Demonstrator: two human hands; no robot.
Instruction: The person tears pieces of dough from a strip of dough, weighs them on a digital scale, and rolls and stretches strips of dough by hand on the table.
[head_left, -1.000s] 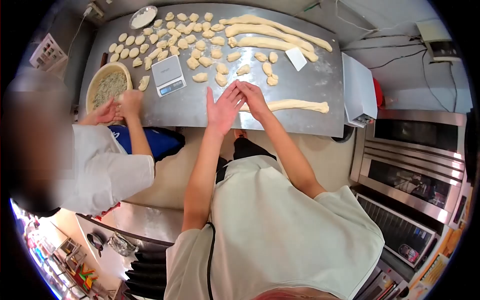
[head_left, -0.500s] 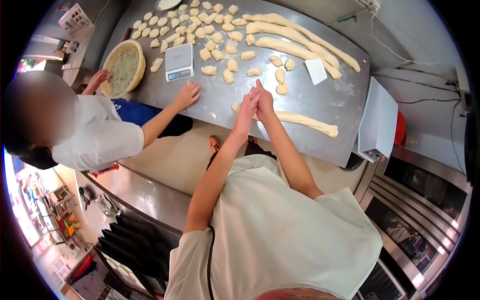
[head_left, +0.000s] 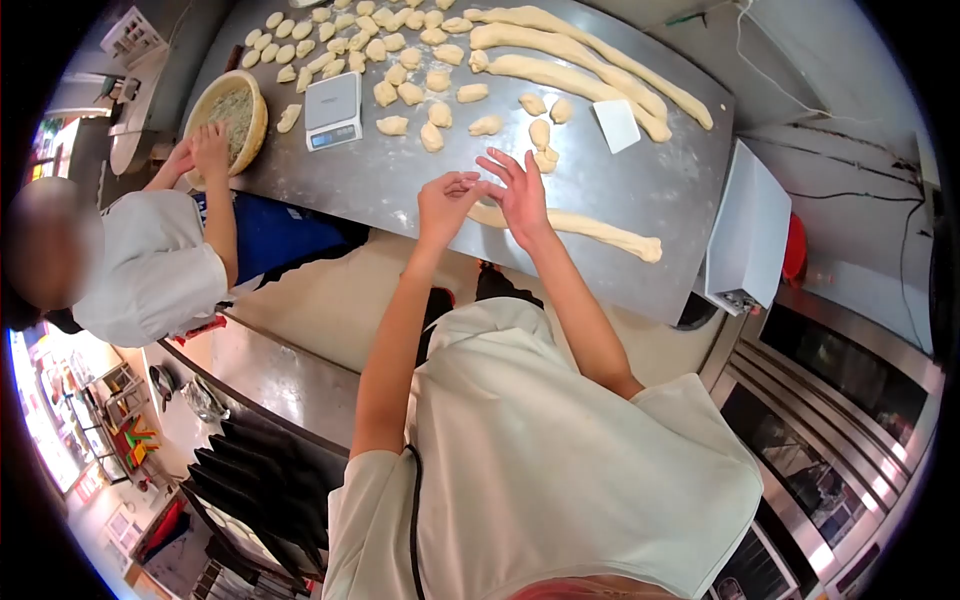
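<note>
My left hand (head_left: 447, 208) is above the table's near edge, fingers curled in toward my right hand; whether anything lies in them is hidden. My right hand (head_left: 522, 200) is beside it, fingers spread and no object in its palm. The two hands meet or nearly meet at the left fingertips and right thumb. Below and behind them a long dough strip (head_left: 605, 234) lies on the metal table (head_left: 660, 190). Small dough pieces (head_left: 540, 133) sit just beyond my right hand, and a white flat scraper (head_left: 617, 126) rests farther right.
Three long dough strips (head_left: 570, 82) lie at the back right. Many dough lumps (head_left: 385, 93) cover the far left side, near a digital scale (head_left: 333, 110). At left, a co-worker (head_left: 150, 255) has both hands at a bowl (head_left: 258, 125) of filling. A white box (head_left: 750, 230) stands off the right end.
My hands, pressed together before, have moved apart; my right fingers have spread. The co-worker's hand has left the table by the scale and gone to the bowl. The view has shifted slightly.
</note>
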